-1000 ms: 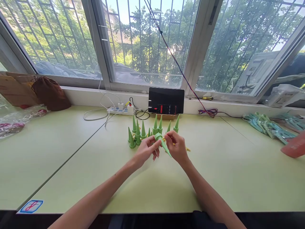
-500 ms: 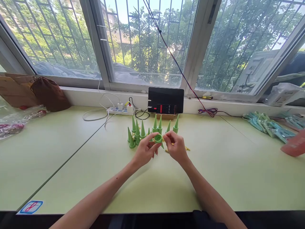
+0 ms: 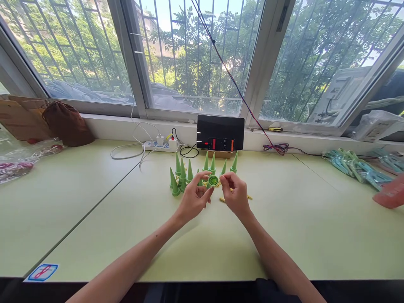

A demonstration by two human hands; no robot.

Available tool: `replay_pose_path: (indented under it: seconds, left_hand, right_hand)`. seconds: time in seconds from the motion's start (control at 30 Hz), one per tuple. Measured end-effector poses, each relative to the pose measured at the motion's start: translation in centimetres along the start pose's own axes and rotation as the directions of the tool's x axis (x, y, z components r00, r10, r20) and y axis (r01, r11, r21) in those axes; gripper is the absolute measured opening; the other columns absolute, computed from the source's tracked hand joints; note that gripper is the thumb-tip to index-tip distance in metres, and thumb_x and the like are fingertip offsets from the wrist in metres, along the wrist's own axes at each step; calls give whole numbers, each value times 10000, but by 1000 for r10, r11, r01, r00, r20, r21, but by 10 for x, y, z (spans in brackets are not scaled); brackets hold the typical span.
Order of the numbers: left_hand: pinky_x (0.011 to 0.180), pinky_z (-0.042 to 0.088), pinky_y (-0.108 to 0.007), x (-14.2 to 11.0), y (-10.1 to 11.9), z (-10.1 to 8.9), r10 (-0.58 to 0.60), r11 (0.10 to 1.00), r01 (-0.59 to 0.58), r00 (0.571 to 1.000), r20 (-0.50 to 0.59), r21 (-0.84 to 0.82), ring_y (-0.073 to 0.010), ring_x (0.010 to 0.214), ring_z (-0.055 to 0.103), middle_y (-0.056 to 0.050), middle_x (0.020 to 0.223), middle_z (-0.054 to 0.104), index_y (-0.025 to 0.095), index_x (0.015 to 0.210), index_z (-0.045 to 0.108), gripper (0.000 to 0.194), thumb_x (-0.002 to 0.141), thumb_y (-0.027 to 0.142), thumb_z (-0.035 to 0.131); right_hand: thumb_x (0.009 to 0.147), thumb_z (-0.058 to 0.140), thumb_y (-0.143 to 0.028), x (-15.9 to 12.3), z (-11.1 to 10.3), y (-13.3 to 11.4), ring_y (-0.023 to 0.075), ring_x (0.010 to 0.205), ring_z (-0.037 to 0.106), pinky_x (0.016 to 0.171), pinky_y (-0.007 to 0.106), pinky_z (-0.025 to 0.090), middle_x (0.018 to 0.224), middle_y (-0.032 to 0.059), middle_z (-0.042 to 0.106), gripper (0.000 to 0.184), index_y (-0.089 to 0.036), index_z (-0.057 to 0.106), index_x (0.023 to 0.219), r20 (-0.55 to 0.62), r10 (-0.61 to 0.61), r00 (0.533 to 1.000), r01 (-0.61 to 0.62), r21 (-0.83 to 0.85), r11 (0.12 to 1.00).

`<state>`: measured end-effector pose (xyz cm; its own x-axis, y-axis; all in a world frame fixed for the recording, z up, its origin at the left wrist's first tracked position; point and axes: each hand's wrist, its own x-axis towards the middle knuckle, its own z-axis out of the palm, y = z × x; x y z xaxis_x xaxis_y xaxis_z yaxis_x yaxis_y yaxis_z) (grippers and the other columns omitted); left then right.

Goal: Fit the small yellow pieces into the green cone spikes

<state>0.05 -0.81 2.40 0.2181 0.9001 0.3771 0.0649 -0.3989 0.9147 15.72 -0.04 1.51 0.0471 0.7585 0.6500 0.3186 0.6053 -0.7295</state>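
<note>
Between its thumb and forefinger, my left hand [image 3: 196, 196] pinches a green cone-shaped spike [image 3: 213, 181] by its round base, with the hollow end facing me. My right hand [image 3: 234, 192] is closed in a pinch just right of that base; whatever sits in its fingertips is too small to make out. Behind both hands stand several green cones [image 3: 182, 174], upright on their round bases with points up. Small yellow sticks [image 3: 222, 199] lie on the table beside and under my right hand, and more yellow bits show among the cones.
A black tablet [image 3: 220, 130] leans at the back, a phone with a timer before it. Left of it sits a power strip [image 3: 160, 145] with cables. A brown bag [image 3: 67, 123] stands back left; bagged light-blue items [image 3: 356, 166] and a red item [image 3: 390, 193] lie right.
The held cone has turned so its hollow base faces me more directly, and it has shifted slightly right. Both hands stay in nearly the same place.
</note>
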Motion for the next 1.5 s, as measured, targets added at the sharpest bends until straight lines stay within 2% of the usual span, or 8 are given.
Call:
replay_pose_path:
  seconds: [0.13,0.23,0.37,0.5,0.83,1.03,1.33,1.5]
  left_hand:
    - [348,433,-205,3,6,-2,-104,972,104,995,14,-208,-84,455,562,-16,843,582,167,908,535,307,875,467,590]
    - [347,415,-212,4,6,-2,-190,937,219,973,129,-272,-95,414,536,-17,661,562,123,736,561,453,905,540,504]
    - [348,411,-222,3,4,-1,-258,869,359,916,306,-340,-121,435,568,-58,682,599,91,784,615,545,898,603,468]
    - [358,418,-222,3,3,-2,-260,826,389,905,338,-408,-113,455,574,-84,799,641,99,852,602,499,877,590,522]
    - [381,434,-212,4,-1,-7,-180,903,285,931,318,-323,-110,505,601,-85,875,648,135,892,555,402,908,534,514]
    - [406,444,-202,3,4,-8,-131,964,193,942,308,-182,-117,492,594,12,637,570,161,937,507,346,901,503,547]
    - [419,441,-210,3,-7,-13,-59,998,52,959,277,34,-131,500,579,25,578,565,182,1034,513,343,877,479,586]
    - [490,468,-223,3,-8,-12,47,978,-88,977,210,190,-110,557,581,-19,804,588,197,1022,553,253,895,415,566]
  right_hand:
    - [941,511,-345,0,-1,2,109,522,436,513,231,380,622,-29,492,198,-203,520,804,-69,6,998,-5,8,1000]
    - [939,514,-325,-1,-1,1,105,528,434,523,231,386,628,-28,493,185,-203,518,800,-47,-7,999,9,29,1000]
    - [939,512,-319,-1,-1,-1,103,540,449,527,229,397,640,-25,511,181,-200,527,804,-26,-30,999,31,42,999]
    - [938,516,-335,-1,-1,-2,104,541,483,521,229,408,649,-21,533,190,-200,523,804,6,-13,1000,13,60,998]
    - [927,537,-372,-1,-1,4,96,488,427,469,222,384,593,-42,483,216,-205,510,792,55,69,996,-76,128,989]
    - [930,535,-387,0,-2,6,91,466,409,446,220,356,575,-49,459,237,-204,500,783,77,94,993,-105,160,982]
    - [915,543,-418,2,-3,7,93,461,402,431,222,343,568,-47,450,261,-204,502,771,87,109,990,-121,160,980]
    - [919,536,-430,2,-4,6,97,455,394,428,224,338,548,-52,434,275,-206,499,762,103,108,989,-124,160,979]
